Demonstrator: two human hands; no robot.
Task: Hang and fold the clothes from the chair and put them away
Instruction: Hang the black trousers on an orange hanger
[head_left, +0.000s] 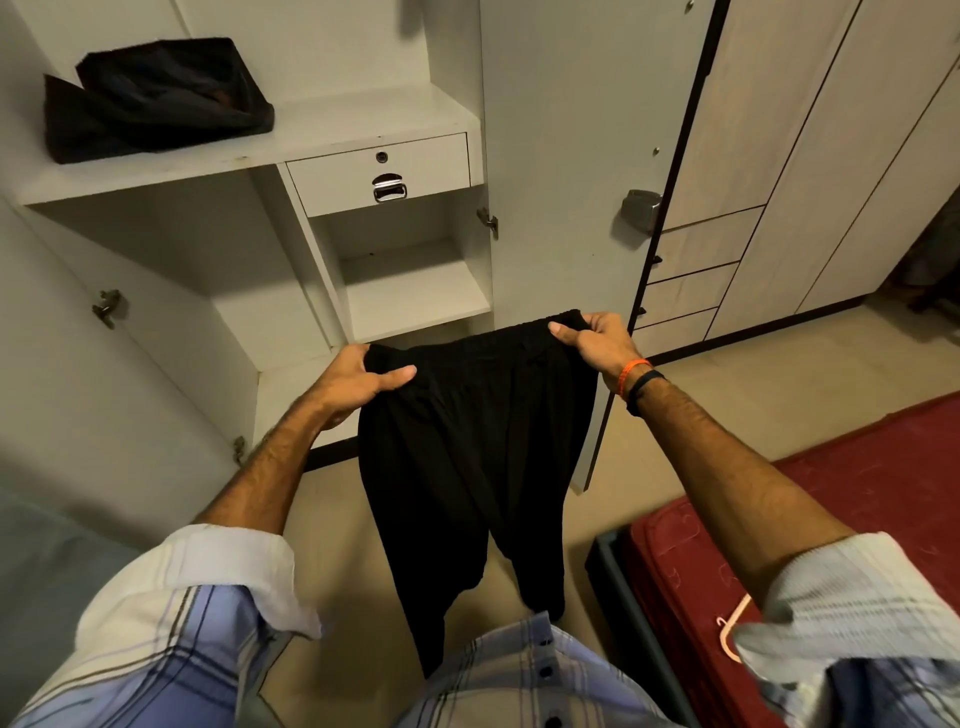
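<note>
A pair of black trousers (467, 457) hangs in front of me, held up by its waistband with the legs dangling toward my shirt. My left hand (358, 379) grips the left end of the waistband, thumb on the near side. My right hand (597, 338) pinches the right end, a little higher and farther out. Behind them stands the open white wardrobe (363, 119). A folded dark garment (156, 98) lies on its upper left shelf. A pink hanger (730, 634) lies on the red mattress, partly hidden by my right sleeve.
The wardrobe holds a drawer (379, 174) with a metal handle and a small open compartment (415, 291) below it. Its right door (587, 208) stands open. A red mattress (831, 499) fills the lower right. Beige floor (753, 374) lies between mattress and cupboards.
</note>
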